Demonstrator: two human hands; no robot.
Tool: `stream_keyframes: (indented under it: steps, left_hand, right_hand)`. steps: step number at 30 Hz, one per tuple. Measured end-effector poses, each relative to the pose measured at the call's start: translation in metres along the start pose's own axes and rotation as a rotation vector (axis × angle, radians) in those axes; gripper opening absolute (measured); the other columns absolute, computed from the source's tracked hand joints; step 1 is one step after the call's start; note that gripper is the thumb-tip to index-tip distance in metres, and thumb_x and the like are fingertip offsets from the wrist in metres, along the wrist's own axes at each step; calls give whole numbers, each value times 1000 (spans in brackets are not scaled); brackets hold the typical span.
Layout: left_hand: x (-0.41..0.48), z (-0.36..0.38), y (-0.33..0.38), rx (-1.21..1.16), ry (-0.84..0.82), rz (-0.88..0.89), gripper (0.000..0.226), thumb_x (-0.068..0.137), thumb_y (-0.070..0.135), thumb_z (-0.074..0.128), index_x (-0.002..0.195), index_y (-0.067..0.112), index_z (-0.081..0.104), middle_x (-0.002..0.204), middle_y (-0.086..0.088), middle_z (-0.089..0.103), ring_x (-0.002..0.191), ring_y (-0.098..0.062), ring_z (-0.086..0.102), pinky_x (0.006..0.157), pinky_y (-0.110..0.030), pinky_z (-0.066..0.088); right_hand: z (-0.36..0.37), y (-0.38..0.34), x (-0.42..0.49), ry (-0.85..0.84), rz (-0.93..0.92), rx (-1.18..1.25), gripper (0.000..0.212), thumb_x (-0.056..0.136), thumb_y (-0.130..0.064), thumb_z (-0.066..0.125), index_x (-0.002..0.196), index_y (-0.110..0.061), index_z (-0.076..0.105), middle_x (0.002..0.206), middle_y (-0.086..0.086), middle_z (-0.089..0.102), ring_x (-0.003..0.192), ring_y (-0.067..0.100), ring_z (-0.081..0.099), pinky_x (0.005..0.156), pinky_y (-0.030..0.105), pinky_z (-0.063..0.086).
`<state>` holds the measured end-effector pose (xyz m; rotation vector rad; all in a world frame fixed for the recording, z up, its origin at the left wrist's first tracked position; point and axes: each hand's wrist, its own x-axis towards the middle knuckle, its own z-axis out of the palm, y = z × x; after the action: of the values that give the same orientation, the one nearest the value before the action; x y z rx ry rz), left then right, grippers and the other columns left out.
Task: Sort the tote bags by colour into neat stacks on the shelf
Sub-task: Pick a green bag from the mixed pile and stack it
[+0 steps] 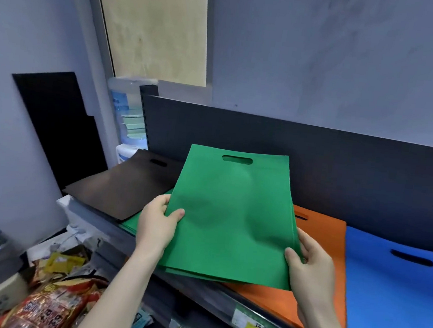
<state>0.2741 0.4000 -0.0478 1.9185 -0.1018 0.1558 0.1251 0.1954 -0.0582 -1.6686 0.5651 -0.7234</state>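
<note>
Green bags (231, 218) in pinch, both hands (155, 226) (311, 270)

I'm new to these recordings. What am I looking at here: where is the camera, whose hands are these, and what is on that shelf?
There is no machine here. A person works bare-handed, and the single picture comes from a wide-angle camera worn on the head, looking forward and down. That is why the arms enter from the bottom. The left hand and right hand each pinch a side edge of a few green tote bags, thumb on top. On the dark shelf lie black tote bags at the left, orange tote bags partly under the green ones, and blue tote bags at the right. Snack packets sit lower down at the left.
</note>
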Motion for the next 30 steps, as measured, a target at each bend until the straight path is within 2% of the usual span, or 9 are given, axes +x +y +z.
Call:
stream_keyframes:
  steps: [5, 7, 11, 14, 18, 21, 23, 27, 30]
  left_hand:
    - [23, -18, -17, 4, 23, -30, 25, 87, 10, 66, 94, 34, 62, 99, 11, 70, 93, -13, 67, 82, -45, 56]
    - [32, -26, -24, -11, 13, -29, 28, 88, 8, 66, 91, 36, 61, 101, 10, 70, 95, -13, 67, 82, -44, 57]
    - [56, -43, -39, -29, 4, -7, 26, 87, 8, 67, 98, 31, 62, 103, 8, 71, 95, -13, 67, 83, -44, 56]
    - [82, -51, -49, -3, -9, 8, 25, 86, 13, 69, 97, 34, 61, 105, 7, 71, 96, -15, 67, 83, -44, 56]
    - [121, -52, -58, 13, -90, 43, 24, 86, 16, 69, 98, 34, 60, 109, 5, 70, 101, -17, 66, 85, -45, 55]
    - [146, -51, -68, 76, -194, 52, 21, 86, 19, 67, 105, 28, 64, 109, 4, 70, 98, -18, 66, 84, -44, 55]
    - [158, -52, -75, 175, -294, 37, 24, 88, 25, 65, 112, 25, 64, 110, 3, 70, 95, -20, 66, 83, -43, 55]
    - [165, -54, -91, 315, -395, -10, 49, 92, 27, 60, 138, 14, 50, 139, -5, 54, 122, -27, 54, 97, -39, 47]
    - [169, -53, -99, 290, -391, -11, 48, 94, 19, 57, 140, 11, 47, 142, -7, 51, 126, -27, 51, 101, -40, 45]
  right_hand:
    - [34, 7, -2, -20, 29, -8, 48, 87, 9, 53, 127, -16, 59, 109, -14, 64, 105, 4, 60, 97, 34, 49]
    - [47, 7, -4, -5, 55, -12, 48, 87, 9, 54, 128, -15, 59, 109, -12, 65, 106, 5, 60, 98, 37, 49]
    - [79, 4, -13, 43, 116, -17, 48, 89, 7, 54, 130, -19, 57, 117, -9, 65, 113, 8, 59, 100, 37, 49]
    - [107, -4, -19, 93, 114, -36, 48, 90, 5, 52, 131, -21, 56, 119, -10, 64, 113, 9, 58, 99, 37, 49]
    - [139, -4, -17, 171, 96, -66, 48, 91, 5, 51, 132, -20, 56, 122, -12, 62, 114, 6, 57, 99, 38, 50]
    - [156, 0, -11, 185, 110, -146, 48, 89, 5, 52, 132, -16, 56, 122, -8, 63, 114, 11, 59, 99, 39, 50]
    - [166, 4, -7, 131, 155, -255, 45, 88, 4, 53, 129, -15, 57, 117, -5, 65, 108, 13, 61, 95, 37, 51]
    - [182, 10, -10, 98, 236, -363, 35, 89, -4, 56, 123, -13, 60, 113, -1, 68, 100, 16, 64, 89, 36, 54]
    - [187, 11, -11, 151, 237, -416, 36, 90, -6, 56, 125, -11, 58, 117, 1, 66, 101, 17, 63, 88, 34, 53]
